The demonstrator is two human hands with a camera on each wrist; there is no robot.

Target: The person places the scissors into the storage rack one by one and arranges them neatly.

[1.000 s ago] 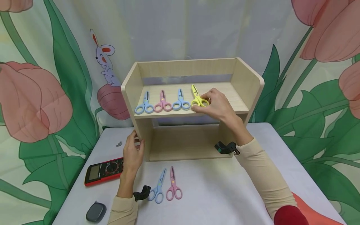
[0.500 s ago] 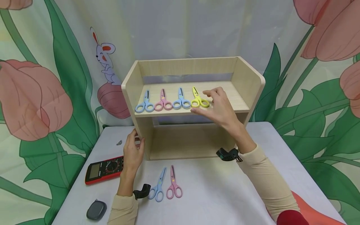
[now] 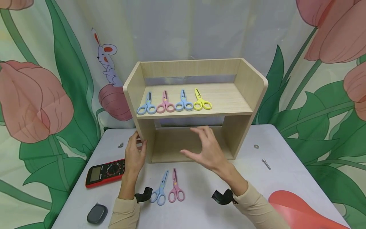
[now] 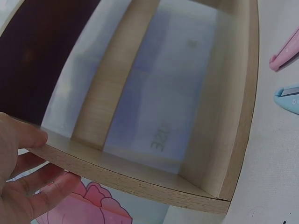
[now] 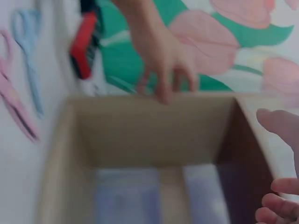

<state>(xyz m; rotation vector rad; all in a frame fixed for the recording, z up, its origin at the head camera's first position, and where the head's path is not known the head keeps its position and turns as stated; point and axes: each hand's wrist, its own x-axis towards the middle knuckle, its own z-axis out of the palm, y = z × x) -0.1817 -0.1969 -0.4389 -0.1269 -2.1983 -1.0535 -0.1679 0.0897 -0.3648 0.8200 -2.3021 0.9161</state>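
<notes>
A light wooden shelf [image 3: 243,95] stands on the white table [image 3: 288,143]. Four small scissors lie in a row on its upper board: blue [image 3: 147,106], pink [image 3: 165,105], blue [image 3: 184,103] and yellow [image 3: 201,101]. My left hand [image 3: 135,154] grips the shelf's left side panel [image 4: 140,179], thumb on one face and fingers on the other. My right hand [image 3: 204,149] hovers open and empty in front of the lower compartment. Below it on the table lie blue scissors [image 3: 160,190] and pink scissors [image 3: 175,189]. The right wrist view is blurred.
A red and black multimeter [image 3: 105,173] lies left of my left hand, with a grey oval object [image 3: 98,214] near the front edge. A screw [image 3: 266,163] and a washer [image 3: 256,146] lie right of the shelf. A printed curtain hangs behind.
My right hand let go of the yellow scissors on the upper board and dropped down toward me, in front of the lower compartment. The left hand has stayed on the side panel.
</notes>
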